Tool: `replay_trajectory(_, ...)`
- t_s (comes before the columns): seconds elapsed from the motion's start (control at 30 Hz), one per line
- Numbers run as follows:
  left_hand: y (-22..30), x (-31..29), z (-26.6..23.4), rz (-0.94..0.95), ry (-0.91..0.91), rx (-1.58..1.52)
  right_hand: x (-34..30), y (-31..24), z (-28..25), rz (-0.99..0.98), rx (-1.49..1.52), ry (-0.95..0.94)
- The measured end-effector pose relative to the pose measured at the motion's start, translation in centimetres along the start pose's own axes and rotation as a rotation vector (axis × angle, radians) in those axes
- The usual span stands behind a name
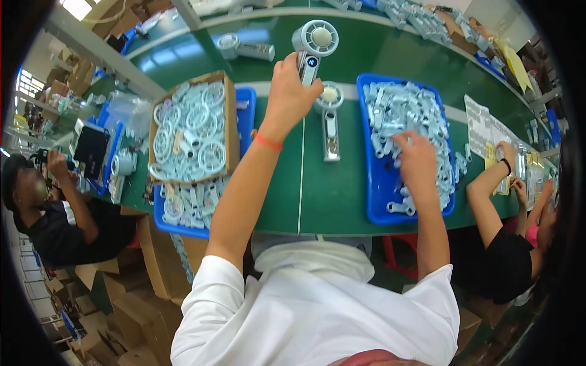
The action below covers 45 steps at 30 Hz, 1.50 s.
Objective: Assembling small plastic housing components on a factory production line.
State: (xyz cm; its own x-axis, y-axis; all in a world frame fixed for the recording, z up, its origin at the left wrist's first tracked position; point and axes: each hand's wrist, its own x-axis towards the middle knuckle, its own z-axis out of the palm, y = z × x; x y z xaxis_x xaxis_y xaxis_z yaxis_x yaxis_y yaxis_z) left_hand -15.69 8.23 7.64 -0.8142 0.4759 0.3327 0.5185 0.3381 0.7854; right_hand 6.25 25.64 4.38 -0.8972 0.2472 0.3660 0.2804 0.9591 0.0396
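At the far middle of the table, my left hand (pixel 289 91) is wrapped round the handle of a pale handheld fan (pixel 316 41). The fan's round head points up, and a small display on its handle is lit. A second handheld fan (pixel 331 131) lies just below it on the green table. Over the blue tray (pixel 379 198) at right, my right hand (pixel 416 155) reaches down with thumb and forefinger apart. Its fingertips are at the heap of small light-blue plastic parts (pixel 400 107); whether they touch one is hard to see.
A cardboard box (pixel 231 125) of light-blue rings and parts rests on another blue tray (pixel 246 100) at left. Another fan (pixel 247 49) lies at the far left. A co-worker (pixel 70 213) sits at left; a co-worker's arm (pixel 488 174) is at right, beside paper sheets (pixel 488 128).
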Motion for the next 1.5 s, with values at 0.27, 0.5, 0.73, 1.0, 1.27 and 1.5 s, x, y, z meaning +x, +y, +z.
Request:
replay_trajectory(0.27, -4.8, 15.3, 10.6, -0.377, -0.184, 0.433, 1.7, 0.7, 1.6, -0.368, 0.126, -0.022)
replay_trajectory(0.5, -8.8, 15.5, 6.2, -0.739, 0.963, 0.447, 1.4, 2.0, -1.4, 0.199, 0.803, -0.013)
replay_trajectory(0.73, -11.3, 17.1, 5.6, -1.148, 0.532, 0.218, -0.3, -5.4, -2.3, 0.088, 1.154, -0.213)
replay_trajectory(1.0, -0.1, 10.1, -2.0, 0.032, 0.663, -0.950, -2.6, -8.0, -1.3, 0.361, 1.757, -0.491)
replay_trajectory(1.27, 2.1, -18.2, -2.0, -0.424, -0.042, -0.991, -1.7, -10.4, -1.9, 0.435, 1.854, -0.485)
replay_trajectory(1.5, -1.3, -20.8, -1.2, -0.402, -0.307, -0.861, -4.3, -12.5, -1.8, 0.539, 1.633, -0.478)
